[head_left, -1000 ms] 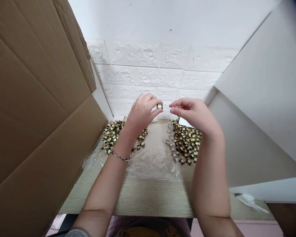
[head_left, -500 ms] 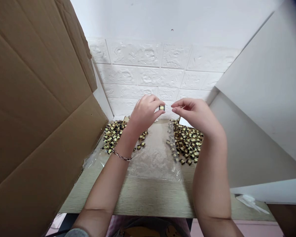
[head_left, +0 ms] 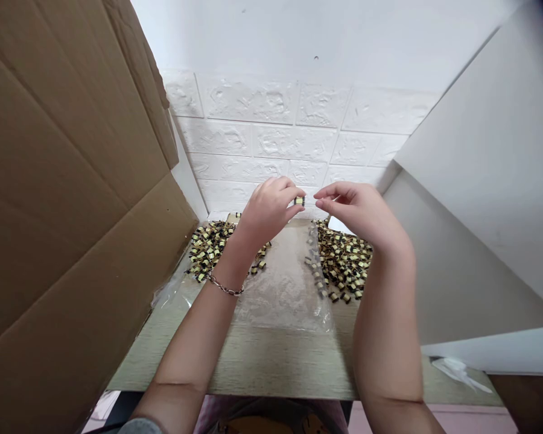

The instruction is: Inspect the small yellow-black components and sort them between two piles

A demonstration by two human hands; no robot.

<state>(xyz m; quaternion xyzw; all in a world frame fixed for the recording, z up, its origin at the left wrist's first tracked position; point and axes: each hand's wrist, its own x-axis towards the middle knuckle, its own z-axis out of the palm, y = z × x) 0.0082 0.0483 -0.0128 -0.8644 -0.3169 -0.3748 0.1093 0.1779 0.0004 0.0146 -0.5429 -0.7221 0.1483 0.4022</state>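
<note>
My left hand [head_left: 269,211] pinches a small yellow-and-black coil transformer [head_left: 300,201] between thumb and fingers, raised above the table. Just to the right, my right hand [head_left: 350,208] is in a pinch, its fingertips a short gap away from the transformer. Anything thin between those fingertips is too small to make out. Below and behind my left hand lies a pile of similar transformers [head_left: 208,247]. A second pile [head_left: 344,259] sits beneath my right hand, partly hidden by the forearm. Between the piles a clear plastic bag [head_left: 280,301] lies flat.
A tall cardboard sheet [head_left: 72,181] walls off the left side. White panels [head_left: 475,253] stand on the right, and a white brick-pattern wall [head_left: 271,138] rises behind. Crumpled white material [head_left: 461,371] rests on the wooden table [head_left: 280,367] at the right.
My left hand and the transformer have shifted slightly right and down, a little nearer to my right hand. My right hand has barely moved.
</note>
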